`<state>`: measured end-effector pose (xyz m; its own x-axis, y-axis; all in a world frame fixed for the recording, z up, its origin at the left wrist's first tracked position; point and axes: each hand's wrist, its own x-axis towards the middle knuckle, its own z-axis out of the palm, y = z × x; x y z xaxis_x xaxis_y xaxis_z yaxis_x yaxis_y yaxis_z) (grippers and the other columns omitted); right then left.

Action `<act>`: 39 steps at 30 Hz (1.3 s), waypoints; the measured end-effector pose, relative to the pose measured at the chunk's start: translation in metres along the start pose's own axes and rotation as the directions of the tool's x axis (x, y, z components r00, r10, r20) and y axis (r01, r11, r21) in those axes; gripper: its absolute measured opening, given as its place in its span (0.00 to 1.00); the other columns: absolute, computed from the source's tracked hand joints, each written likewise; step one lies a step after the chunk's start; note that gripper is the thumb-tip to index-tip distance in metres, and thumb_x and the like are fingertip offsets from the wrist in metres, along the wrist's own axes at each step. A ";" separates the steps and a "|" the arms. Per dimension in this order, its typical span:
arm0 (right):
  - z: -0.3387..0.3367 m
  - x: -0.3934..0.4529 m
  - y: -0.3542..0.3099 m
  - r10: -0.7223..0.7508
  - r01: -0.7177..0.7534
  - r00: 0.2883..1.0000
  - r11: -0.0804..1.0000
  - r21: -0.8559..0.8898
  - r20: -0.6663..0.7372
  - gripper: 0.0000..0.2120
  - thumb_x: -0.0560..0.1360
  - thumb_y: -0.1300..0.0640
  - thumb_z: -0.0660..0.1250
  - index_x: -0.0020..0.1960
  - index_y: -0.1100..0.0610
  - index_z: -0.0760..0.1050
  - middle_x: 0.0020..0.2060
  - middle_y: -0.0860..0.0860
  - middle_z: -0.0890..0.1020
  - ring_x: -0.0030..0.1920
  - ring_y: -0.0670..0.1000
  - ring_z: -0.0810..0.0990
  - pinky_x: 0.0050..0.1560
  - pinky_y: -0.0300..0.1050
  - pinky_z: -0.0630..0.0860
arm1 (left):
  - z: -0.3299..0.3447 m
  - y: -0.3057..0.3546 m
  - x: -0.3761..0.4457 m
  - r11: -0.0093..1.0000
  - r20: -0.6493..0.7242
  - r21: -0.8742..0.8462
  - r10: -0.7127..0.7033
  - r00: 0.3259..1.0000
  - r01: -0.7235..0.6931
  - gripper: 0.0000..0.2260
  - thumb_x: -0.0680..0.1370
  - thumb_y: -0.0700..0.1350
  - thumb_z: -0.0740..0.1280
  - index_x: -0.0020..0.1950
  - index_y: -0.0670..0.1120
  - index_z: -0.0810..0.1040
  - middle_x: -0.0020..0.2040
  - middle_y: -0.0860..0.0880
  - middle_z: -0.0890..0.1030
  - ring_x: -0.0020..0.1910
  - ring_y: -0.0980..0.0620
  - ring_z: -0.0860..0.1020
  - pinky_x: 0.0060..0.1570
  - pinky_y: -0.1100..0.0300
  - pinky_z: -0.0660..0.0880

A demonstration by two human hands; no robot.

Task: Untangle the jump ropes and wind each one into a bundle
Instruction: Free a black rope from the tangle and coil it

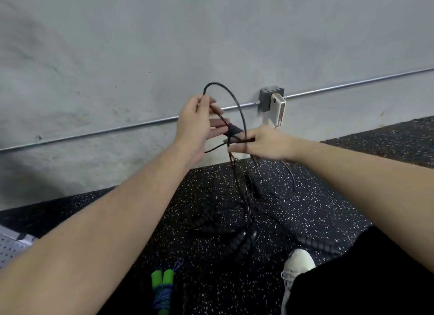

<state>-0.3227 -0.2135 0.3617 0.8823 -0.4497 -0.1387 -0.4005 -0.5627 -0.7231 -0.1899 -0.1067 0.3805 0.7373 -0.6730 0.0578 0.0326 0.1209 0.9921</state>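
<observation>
Both hands work a black jump rope (237,103) raised in front of the wall (141,44): left hand (196,124) pinches its upper loop between thumb and fingers, right hand (263,143) grips the strands just below. Remaining black cord hangs into a tangled pile (234,220) on the speckled floor (317,209). One green-handled rope (162,289) lies already bundled near the white shoe (296,267).

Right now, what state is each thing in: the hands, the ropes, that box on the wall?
Left hand: pinching the black rope's loop.
Right hand: gripping the black rope lower down.
Black rope: looped between hands, rest tangled on the floor.
Green-handled rope: wound into a bundle.
Wall box: white cover hanging open.
</observation>
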 end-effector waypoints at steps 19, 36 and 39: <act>-0.048 -0.011 -0.056 0.028 0.408 0.907 0.184 0.894 -0.420 0.05 0.83 0.51 0.62 0.49 0.51 0.71 0.42 0.49 0.77 0.27 0.43 0.69 0.42 0.48 0.82 | 0.004 -0.104 -0.036 0.770 0.538 0.636 -0.396 0.744 -0.049 0.13 0.84 0.41 0.59 0.61 0.55 0.80 0.57 0.51 0.84 0.47 0.55 0.81 0.51 0.58 0.78; -0.037 -0.001 0.019 0.359 0.104 0.876 0.510 0.854 -0.322 0.06 0.81 0.51 0.66 0.56 0.50 0.77 0.38 0.49 0.74 0.31 0.44 0.71 0.36 0.43 0.80 | 0.006 -0.037 -0.003 0.961 0.282 -0.120 -0.206 0.937 0.248 0.15 0.88 0.48 0.52 0.43 0.46 0.68 0.32 0.53 0.65 0.29 0.56 0.61 0.32 0.63 0.60; -0.027 -0.006 0.020 0.295 -0.019 0.938 0.571 0.821 -0.184 0.11 0.79 0.48 0.68 0.58 0.52 0.77 0.39 0.51 0.75 0.30 0.45 0.72 0.35 0.41 0.80 | 0.011 -0.007 0.006 0.912 0.219 -0.322 -0.188 0.957 0.253 0.15 0.88 0.47 0.52 0.43 0.47 0.68 0.31 0.52 0.65 0.28 0.56 0.60 0.29 0.64 0.60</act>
<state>-0.3430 -0.2413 0.3663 0.6638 -0.7150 -0.2192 -0.0424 0.2567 -0.9656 -0.1929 -0.1197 0.3749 0.5523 -0.8267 -0.1073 0.4339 0.1752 0.8838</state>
